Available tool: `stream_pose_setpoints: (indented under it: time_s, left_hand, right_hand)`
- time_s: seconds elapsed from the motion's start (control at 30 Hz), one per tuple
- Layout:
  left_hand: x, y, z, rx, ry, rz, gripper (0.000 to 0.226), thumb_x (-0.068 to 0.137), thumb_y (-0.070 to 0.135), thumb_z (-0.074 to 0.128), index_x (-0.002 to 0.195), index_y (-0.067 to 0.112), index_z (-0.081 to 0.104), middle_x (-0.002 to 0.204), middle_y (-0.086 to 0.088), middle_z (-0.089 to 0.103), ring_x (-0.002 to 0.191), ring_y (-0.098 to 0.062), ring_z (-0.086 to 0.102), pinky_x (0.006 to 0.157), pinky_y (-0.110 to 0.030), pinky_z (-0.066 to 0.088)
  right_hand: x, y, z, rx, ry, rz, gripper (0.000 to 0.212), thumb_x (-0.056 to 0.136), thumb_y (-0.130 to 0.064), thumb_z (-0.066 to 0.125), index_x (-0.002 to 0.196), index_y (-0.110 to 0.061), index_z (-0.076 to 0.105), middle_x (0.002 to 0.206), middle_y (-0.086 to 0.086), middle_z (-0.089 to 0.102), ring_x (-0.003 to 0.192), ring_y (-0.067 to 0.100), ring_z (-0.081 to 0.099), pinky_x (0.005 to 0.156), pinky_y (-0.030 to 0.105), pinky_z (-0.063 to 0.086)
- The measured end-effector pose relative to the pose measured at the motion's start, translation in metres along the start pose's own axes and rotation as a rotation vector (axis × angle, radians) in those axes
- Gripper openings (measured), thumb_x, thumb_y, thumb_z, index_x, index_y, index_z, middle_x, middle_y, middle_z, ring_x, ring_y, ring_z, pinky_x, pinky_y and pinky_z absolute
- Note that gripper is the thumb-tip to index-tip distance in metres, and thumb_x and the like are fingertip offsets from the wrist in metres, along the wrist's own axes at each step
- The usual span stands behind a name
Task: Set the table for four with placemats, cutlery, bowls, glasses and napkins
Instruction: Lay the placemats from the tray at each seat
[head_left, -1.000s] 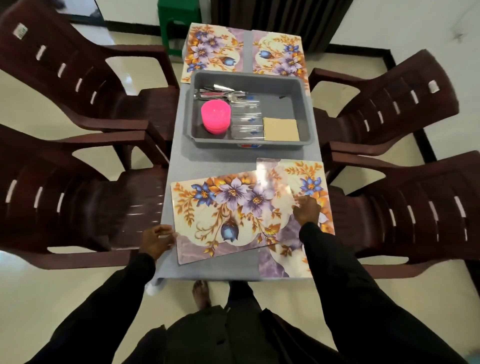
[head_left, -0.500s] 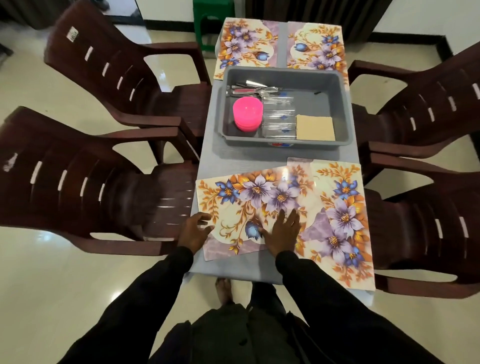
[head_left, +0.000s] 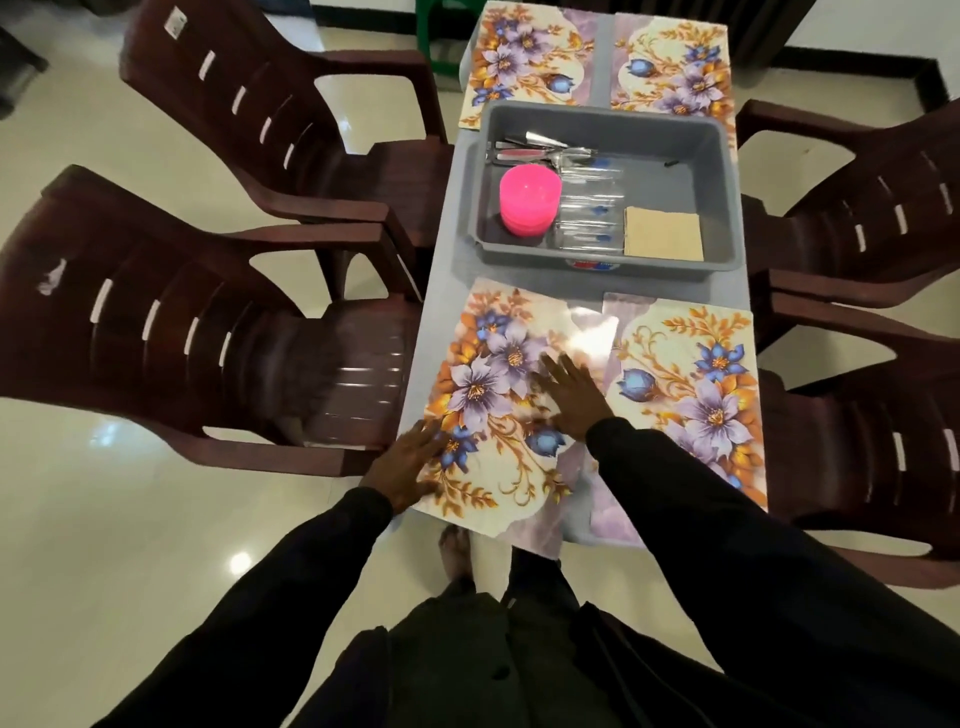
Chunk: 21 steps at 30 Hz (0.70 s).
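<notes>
Placemats: all four on surface (head_left: 436, 291). These are far-left placemat (head_left: 519, 62), far-right placemat (head_left: 675, 67), near-right placemat (head_left: 696, 395) and near-left placemat (head_left: 498, 395), last one slightly askew. Left hand (head_left: 410, 462) and right hand (head_left: 571, 395) press flat on it, fingers straight, grip released. Pink bowls (head_left: 530, 200), glasses (head_left: 589, 218), napkins (head_left: 664, 234), cutlery (head_left: 540, 148) all in grey tub (head_left: 722, 171). Judgement: mat stage nearly done, all else left.

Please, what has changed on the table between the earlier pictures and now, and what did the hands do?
The near-left placemat was turned: it lay crosswise over the near-right placemat and now lies lengthwise beside it. The left hand let go of its left edge and now presses flat on it, like the right hand. The near-right placemat and the gray tub stayed in place.
</notes>
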<state>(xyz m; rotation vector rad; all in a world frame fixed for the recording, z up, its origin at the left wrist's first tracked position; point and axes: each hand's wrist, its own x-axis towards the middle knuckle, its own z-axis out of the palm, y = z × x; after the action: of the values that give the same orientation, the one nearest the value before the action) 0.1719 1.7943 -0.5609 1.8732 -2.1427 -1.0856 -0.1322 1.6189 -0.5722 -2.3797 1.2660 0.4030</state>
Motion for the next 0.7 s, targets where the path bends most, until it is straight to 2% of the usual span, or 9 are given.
stream_pose_setpoints:
  time_s: [0.07,0.17,0.23,0.3,0.33,0.4,0.5,0.57,0.7]
  left_hand:
    - [-0.003,-0.005,0.010,0.093,-0.044,0.024,0.109,0.082,0.037,0.083,0.158,0.042,0.005,0.171,-0.001,0.011,0.155,-0.030,0.021,0.114,-0.049,0.039]
    - [-0.004,-0.007,0.020,0.201,-0.029,0.027,0.106,0.085,0.044,0.079,0.163,0.027,0.009,0.172,-0.001,0.003,0.157,-0.030,0.014,0.111,-0.050,0.046]
    - [-0.005,-0.004,0.022,0.242,-0.031,-0.007,0.102,0.088,0.047,0.074,0.164,0.023,0.009,0.172,-0.001,0.000,0.157,-0.028,0.011,0.113,-0.048,0.045]
    - [-0.006,0.000,0.024,0.263,-0.025,-0.028,0.100,0.091,0.049,0.070,0.164,0.021,0.009,0.172,-0.003,-0.001,0.157,-0.027,0.010,0.117,-0.045,0.040]
    - [-0.007,0.002,0.023,0.272,-0.023,-0.037,0.099,0.092,0.049,0.069,0.164,0.020,0.008,0.172,-0.004,-0.001,0.158,-0.027,0.009,0.119,-0.044,0.037]
    - [-0.010,0.004,0.023,0.288,-0.019,-0.049,0.099,0.093,0.052,0.065,0.164,0.017,0.004,0.171,-0.006,-0.003,0.158,-0.027,0.004,0.124,-0.044,0.028]
    - [-0.013,0.007,0.023,0.286,-0.022,-0.065,0.098,0.096,0.054,0.059,0.163,0.014,0.000,0.171,-0.008,-0.004,0.158,-0.028,-0.003,0.127,-0.041,0.012]
    - [-0.016,0.007,0.024,0.257,-0.004,-0.058,0.098,0.096,0.054,0.059,0.162,0.012,0.001,0.171,-0.009,-0.002,0.158,-0.028,-0.003,0.127,-0.041,0.011]
    - [-0.028,-0.001,0.025,0.224,-0.046,0.028,0.097,0.096,0.051,0.061,0.163,0.015,0.002,0.171,-0.006,-0.003,0.158,-0.024,-0.004,0.128,-0.042,0.017]
  right_hand:
    - [-0.002,-0.020,0.000,0.039,0.024,0.010,0.075,0.099,-0.028,0.063,0.161,-0.024,0.021,0.170,0.007,0.004,0.157,0.032,-0.001,0.125,0.048,0.004]
    - [-0.026,-0.056,0.014,0.162,0.078,0.028,0.068,0.097,-0.018,0.061,0.158,-0.016,0.030,0.168,0.015,0.017,0.155,0.035,0.014,0.125,0.045,0.012]
    - [-0.054,-0.080,0.033,0.241,0.134,0.050,0.067,0.095,-0.020,0.066,0.154,-0.011,0.038,0.163,0.018,0.030,0.151,0.037,0.027,0.123,0.045,0.020]
    - [-0.083,-0.098,0.053,0.252,0.161,0.059,0.074,0.088,-0.032,0.075,0.150,-0.011,0.043,0.159,0.017,0.038,0.147,0.037,0.034,0.121,0.048,0.030]
    - [-0.095,-0.106,0.063,0.226,0.142,0.063,0.080,0.084,-0.039,0.077,0.150,-0.013,0.042,0.159,0.017,0.036,0.147,0.037,0.033,0.120,0.049,0.032]
    - [-0.117,-0.117,0.077,0.169,0.082,0.073,0.089,0.080,-0.046,0.079,0.153,-0.014,0.038,0.163,0.019,0.027,0.151,0.040,0.024,0.121,0.052,0.025]
    - [-0.127,-0.123,0.086,0.120,0.028,0.100,0.087,0.084,-0.042,0.076,0.155,-0.014,0.036,0.166,0.021,0.016,0.154,0.043,0.012,0.123,0.056,0.016]
    - [-0.125,-0.125,0.083,0.095,0.025,0.108,0.087,0.085,-0.037,0.076,0.156,-0.013,0.032,0.167,0.021,0.012,0.154,0.043,0.010,0.124,0.057,0.017]
    - [-0.114,-0.128,0.074,0.078,-0.011,0.091,0.091,0.091,-0.034,0.071,0.161,-0.014,0.016,0.168,0.020,-0.002,0.155,0.041,-0.004,0.125,0.049,0.005]
